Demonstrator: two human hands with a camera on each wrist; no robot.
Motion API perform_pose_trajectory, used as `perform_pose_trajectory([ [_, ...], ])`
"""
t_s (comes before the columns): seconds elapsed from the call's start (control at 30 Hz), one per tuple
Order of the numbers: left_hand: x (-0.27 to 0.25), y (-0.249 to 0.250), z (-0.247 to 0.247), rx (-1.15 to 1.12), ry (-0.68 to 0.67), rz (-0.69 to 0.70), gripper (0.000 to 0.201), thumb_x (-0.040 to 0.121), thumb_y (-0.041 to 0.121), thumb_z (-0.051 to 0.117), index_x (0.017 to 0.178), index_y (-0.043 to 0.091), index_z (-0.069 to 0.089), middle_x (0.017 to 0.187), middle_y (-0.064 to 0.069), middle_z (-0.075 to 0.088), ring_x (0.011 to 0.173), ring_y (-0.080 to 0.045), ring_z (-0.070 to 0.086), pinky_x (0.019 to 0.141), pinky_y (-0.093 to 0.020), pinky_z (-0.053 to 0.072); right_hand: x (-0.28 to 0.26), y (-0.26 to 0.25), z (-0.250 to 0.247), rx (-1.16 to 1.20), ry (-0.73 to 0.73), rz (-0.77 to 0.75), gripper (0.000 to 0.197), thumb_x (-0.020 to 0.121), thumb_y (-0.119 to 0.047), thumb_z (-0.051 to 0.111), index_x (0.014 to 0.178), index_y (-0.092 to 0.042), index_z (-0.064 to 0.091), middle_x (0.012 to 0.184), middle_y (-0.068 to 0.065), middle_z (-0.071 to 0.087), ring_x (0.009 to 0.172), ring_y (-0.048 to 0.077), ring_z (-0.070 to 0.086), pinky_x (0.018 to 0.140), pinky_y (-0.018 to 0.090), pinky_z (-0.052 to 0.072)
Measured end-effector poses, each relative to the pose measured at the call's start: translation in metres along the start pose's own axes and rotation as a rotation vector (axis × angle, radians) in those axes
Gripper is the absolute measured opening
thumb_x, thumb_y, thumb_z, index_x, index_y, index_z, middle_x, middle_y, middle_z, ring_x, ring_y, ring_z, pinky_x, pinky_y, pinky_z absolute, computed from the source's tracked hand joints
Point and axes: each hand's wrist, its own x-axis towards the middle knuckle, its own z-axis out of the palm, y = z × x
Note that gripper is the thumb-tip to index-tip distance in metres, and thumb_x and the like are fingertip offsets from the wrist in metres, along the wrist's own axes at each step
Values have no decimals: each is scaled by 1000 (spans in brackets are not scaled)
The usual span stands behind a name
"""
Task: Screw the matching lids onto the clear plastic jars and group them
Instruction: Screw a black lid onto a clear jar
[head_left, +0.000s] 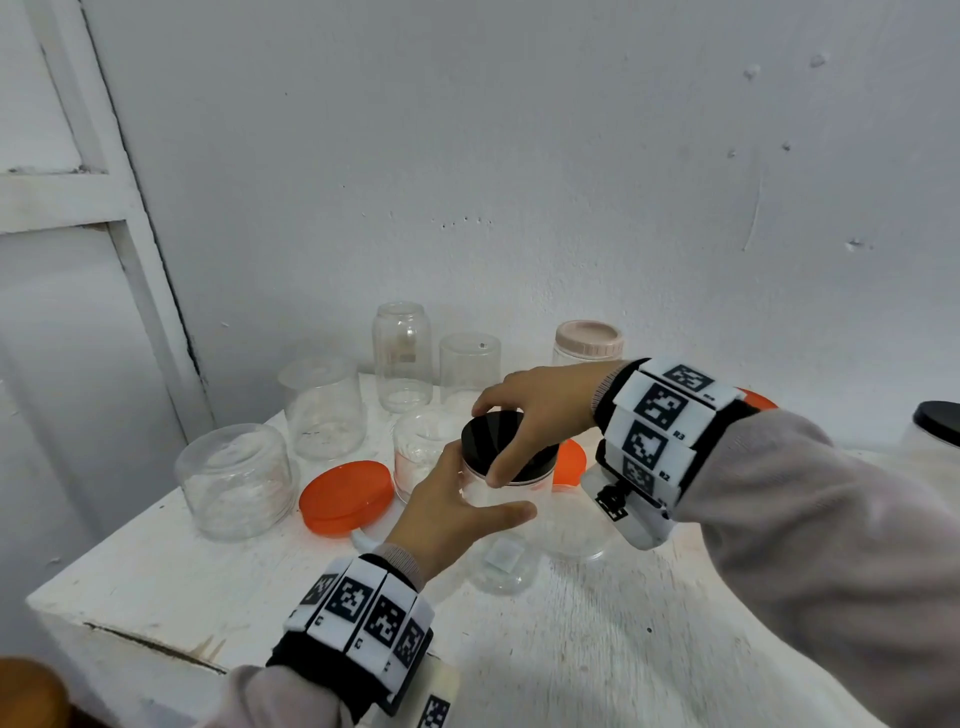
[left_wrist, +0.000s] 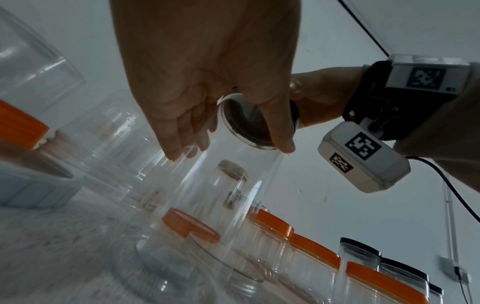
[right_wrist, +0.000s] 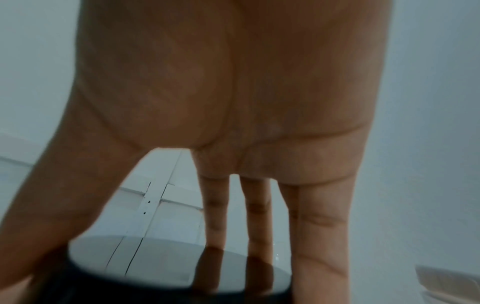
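A clear plastic jar (head_left: 506, 496) stands upright on the white table (head_left: 597, 649) near its middle. My left hand (head_left: 485, 486) grips the jar's body from the left, thumb in front and fingers behind. A black lid (head_left: 488, 431) sits on the jar's mouth. My right hand (head_left: 491, 441) comes down from the right and grips the lid's rim, thumb at the front. From the left wrist, my left hand (left_wrist: 228, 152) wraps the jar (left_wrist: 207, 216), and the lid (left_wrist: 244, 125) shows from below. From the right wrist, my right hand (right_wrist: 124, 267) straddles the glossy lid (right_wrist: 161, 259).
Several open clear jars (head_left: 322, 405) stand at the back left. A loose orange lid (head_left: 347, 496) lies left of the held jar, another orange lid (head_left: 569, 462) right behind it. A pink-lidded jar (head_left: 588, 340) stands at the back, a black-lidded jar (head_left: 937, 423) far right. The table edge (head_left: 130, 634) runs front left.
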Motion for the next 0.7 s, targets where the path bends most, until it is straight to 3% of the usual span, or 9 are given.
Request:
perform_pose_trajectory([
  [0.07, 0, 0, 0, -8, -5, -3, 75, 67, 34, 85, 127, 38, 39, 117, 29, 49, 108, 9, 46, 81, -10, 36, 2, -3, 4, -27, 28, 28, 77, 69, -72, 65, 131, -31, 43, 119, -8, 48, 80, 8, 57, 78, 31, 49],
  [0.13, 0, -1, 0, -17, -5, -10, 75, 67, 33, 85, 128, 35, 41, 122, 24, 52, 113, 3, 47, 84, -14, 36, 3, -6, 6, -56, 57, 52, 78, 70, -76, 59, 128, -26, 44, 113, -5, 50, 68, 6, 52, 66, 28, 45],
  [0.2, 0, -1, 0, -13, -4, -10, 76, 67, 33, 85, 129, 34, 41, 122, 22, 52, 113, 4, 47, 84, -13, 36, 3, -5, 6, -57, 52, 56, 81, 70, -76, 60, 132, -27, 42, 117, -4, 50, 79, 10, 55, 71, 29, 45],
  [0.27, 0, 1, 0, -15, 1, -6, 78, 67, 33, 85, 130, 34, 40, 122, 23, 51, 112, 5, 47, 85, -14, 37, 2, -3, 4, -33, 7, 23, 83, 70, -68, 67, 140, -36, 35, 132, -7, 44, 108, 14, 50, 91, 36, 46],
  [0.33, 0, 0, 0, -16, 8, -9, 80, 67, 33, 85, 132, 32, 39, 125, 20, 51, 116, -1, 47, 92, -18, 35, 1, -2, 1, -16, -33, -31, 83, 72, -56, 73, 142, -45, 30, 138, -10, 37, 124, 16, 41, 102, 42, 42],
  [0.47, 0, 0, 0, -8, 3, -5, 76, 67, 33, 85, 127, 36, 39, 118, 26, 50, 109, 6, 47, 84, -13, 36, 3, -2, 2, -25, -12, -53, 75, 74, -60, 69, 139, -44, 36, 126, -12, 39, 119, 16, 43, 98, 39, 45],
  [0.6, 0, -1, 0, -15, -7, -11, 77, 68, 32, 85, 132, 33, 42, 122, 24, 51, 114, -1, 46, 88, -17, 36, 7, -7, 10, -95, 75, 37, 79, 73, -78, 53, 135, -29, 42, 124, -3, 46, 96, 16, 51, 73, 30, 46],
  [0.63, 0, -1, 0, -12, -9, -11, 78, 68, 33, 84, 132, 33, 41, 121, 24, 50, 114, -1, 46, 89, -18, 36, 7, -8, 10, -103, 76, 45, 81, 73, -78, 53, 136, -29, 41, 126, -2, 46, 99, 17, 52, 75, 30, 46],
  [0.7, 0, -1, 0, -4, -6, -5, 75, 67, 33, 85, 128, 36, 41, 118, 26, 50, 111, 5, 47, 85, -13, 37, 5, -8, 7, -70, 30, 22, 81, 73, -72, 60, 142, -37, 32, 134, -4, 41, 116, 19, 47, 91, 36, 46],
])
